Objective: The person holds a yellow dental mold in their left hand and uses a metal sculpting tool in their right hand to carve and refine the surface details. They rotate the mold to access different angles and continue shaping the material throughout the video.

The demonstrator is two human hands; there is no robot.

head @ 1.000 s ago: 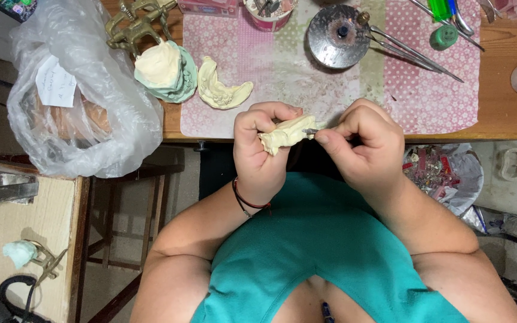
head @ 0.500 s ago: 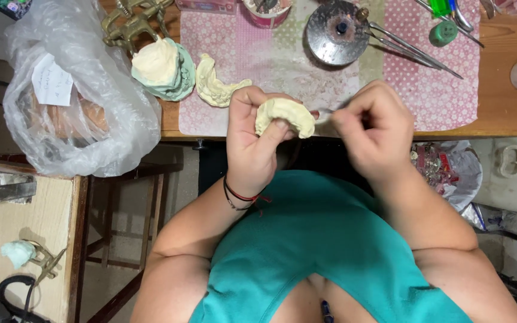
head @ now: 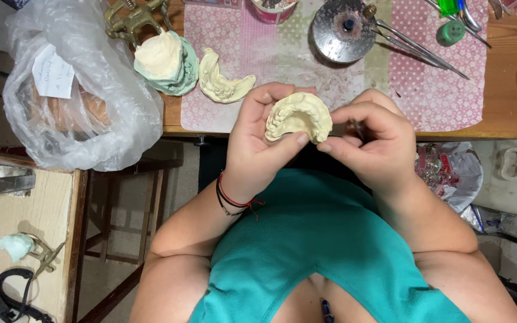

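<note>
Plaster casts: one (head: 298, 116) in hand (head: 258, 143); two (head: 225, 81) tabled.

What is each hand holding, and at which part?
Left hand cups the cream dental cast from beneath, thumb on its rim. Right hand pinches a thin tool.

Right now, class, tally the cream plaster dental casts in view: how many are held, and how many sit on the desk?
Held in the left hand: 1, the arch-shaped cast
Loose on the pink mat: 1, cast
Mounted on the brass articulator: 1, cast
Total: 3
</note>
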